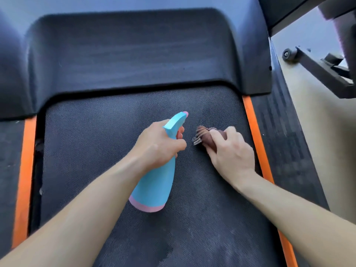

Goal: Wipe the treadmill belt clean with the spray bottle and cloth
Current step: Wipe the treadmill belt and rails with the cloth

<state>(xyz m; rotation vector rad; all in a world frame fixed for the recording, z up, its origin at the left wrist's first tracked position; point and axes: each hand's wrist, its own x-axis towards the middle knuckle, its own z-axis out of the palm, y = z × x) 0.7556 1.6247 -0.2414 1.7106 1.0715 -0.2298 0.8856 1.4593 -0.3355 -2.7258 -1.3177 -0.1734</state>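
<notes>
The dark textured treadmill belt (100, 151) fills the middle of the head view. My left hand (158, 145) grips the neck of a light blue spray bottle (156, 185) with a pink base, nozzle pointing forward and a finger at the trigger. Just to its right, my right hand (233, 153) presses a bunched brown striped cloth (204, 135) onto the belt near the right orange strip. Much of the cloth is hidden under the palm. A darker damp-looking patch shows on the belt near the bottom of the view.
Orange strips (25, 170) run along both sides of the belt, with dark side rails outside them. The motor cover (134, 54) rises at the belt's far end. Beige floor and a black frame with a small wheel (289, 53) lie to the right.
</notes>
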